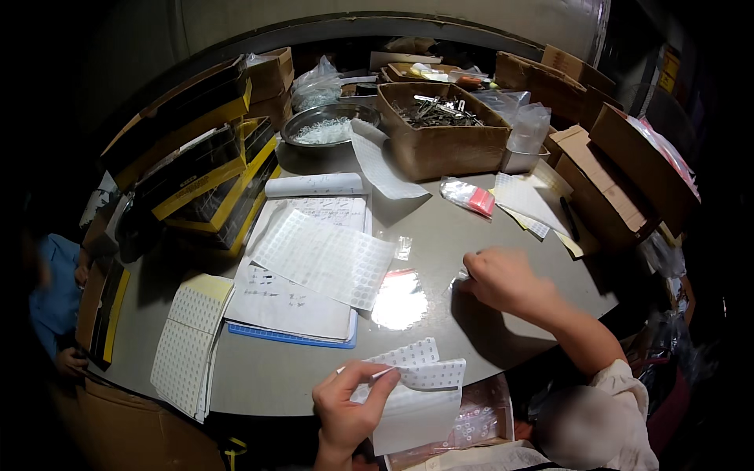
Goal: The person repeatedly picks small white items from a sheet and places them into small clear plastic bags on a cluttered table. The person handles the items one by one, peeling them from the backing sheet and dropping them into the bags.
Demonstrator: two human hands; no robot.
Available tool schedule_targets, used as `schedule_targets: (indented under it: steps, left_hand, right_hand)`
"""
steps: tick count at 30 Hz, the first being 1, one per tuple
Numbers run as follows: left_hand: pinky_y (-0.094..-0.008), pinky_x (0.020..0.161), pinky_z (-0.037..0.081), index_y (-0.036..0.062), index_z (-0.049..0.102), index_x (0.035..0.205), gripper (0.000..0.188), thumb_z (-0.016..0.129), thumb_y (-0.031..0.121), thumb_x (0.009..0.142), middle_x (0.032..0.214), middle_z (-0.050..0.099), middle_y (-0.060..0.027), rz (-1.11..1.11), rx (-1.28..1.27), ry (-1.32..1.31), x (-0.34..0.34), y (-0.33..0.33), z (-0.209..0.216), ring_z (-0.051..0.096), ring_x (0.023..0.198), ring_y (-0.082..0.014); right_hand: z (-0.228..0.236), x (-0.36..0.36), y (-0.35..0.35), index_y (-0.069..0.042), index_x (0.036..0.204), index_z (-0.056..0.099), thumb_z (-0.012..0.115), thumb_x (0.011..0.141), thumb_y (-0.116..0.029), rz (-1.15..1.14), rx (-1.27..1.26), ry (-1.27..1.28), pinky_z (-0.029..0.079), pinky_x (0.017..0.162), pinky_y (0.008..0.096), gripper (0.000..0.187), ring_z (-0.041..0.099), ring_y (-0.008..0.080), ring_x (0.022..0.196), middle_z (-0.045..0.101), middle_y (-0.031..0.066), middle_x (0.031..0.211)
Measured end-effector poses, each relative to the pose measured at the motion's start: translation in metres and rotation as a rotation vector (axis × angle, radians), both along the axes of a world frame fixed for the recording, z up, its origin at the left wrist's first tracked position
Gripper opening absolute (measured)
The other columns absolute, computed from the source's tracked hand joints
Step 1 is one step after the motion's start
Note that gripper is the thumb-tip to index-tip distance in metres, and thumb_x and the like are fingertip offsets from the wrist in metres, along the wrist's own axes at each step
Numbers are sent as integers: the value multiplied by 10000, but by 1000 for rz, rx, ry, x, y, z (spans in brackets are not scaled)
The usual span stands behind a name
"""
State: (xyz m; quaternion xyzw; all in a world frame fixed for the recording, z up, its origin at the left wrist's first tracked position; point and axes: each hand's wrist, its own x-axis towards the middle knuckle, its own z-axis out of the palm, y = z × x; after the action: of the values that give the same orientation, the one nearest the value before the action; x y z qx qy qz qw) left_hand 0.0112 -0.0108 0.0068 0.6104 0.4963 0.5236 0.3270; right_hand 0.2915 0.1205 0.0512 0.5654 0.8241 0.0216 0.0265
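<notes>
My left hand (347, 407) is at the near edge of the table, thumb and fingers pinched on a folded sheet of small labels (424, 375). The sheet's printed top curls over, and its lower part hangs plain white above an open box of clear packets (483, 416). Farther right, my right hand (503, 276) is closed like a fist, low over the tabletop. A shiny, clear sliver shows at its fingertips; what it is cannot be made out. Between the hands lies a glossy clear plastic bag (399, 300), with a smaller clear bag (403, 248) just beyond it.
A label sheet (322, 255) lies across papers on a blue clipboard (290, 336). Label stacks (188, 337) sit at left. Behind stand a metal bowl (292, 135) of small clear pieces and a cardboard box (444, 153) of dark metal parts. Black-yellow boxes (200, 188) line the left; another person (55, 290) is beyond.
</notes>
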Motion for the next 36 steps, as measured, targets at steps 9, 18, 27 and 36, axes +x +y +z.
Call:
schedule_targets:
  steps: [9, 18, 27, 36]
  left_hand:
    - [-269, 665, 519, -22, 756, 887, 115, 831, 30, 816, 787, 745, -96, 23, 29, -35, -2, 3, -2, 691, 713, -155]
    - [-292, 665, 529, 5, 760, 894, 118, 841, 38, 815, 792, 749, -105, 78, 20, -16, -1, 2, -3, 706, 715, -197]
    - [-253, 713, 510, -45, 743, 912, 105, 808, 21, 863, 812, 738, -69, 93, -9, -31, 3, 1, -5, 663, 775, -110]
    - [-284, 695, 524, -17, 752, 894, 103, 823, 42, 849, 809, 751, -97, 103, -22, -35, 6, 3, -5, 699, 748, -168]
  right_hand:
    - [15, -61, 25, -21, 1078, 616, 700, 952, -139, 393, -230, 481, 539, 775, 458, 192, 679, 374, 902, 681, 162, 1018]
    - [-30, -21, 21, -7, 1048, 613, 740, 939, -138, 215, 74, 465, 538, 791, 448, 212, 673, 376, 890, 677, 178, 958]
    - [10, 11, -23, -10, 1048, 659, 773, 964, -226, 185, -55, 675, 525, 684, 338, 258, 668, 212, 750, 690, 101, 838]
    - [24, -42, -79, -32, 1156, 590, 732, 910, -103, 499, -201, 437, 509, 864, 429, 294, 610, 350, 1003, 610, 147, 1068]
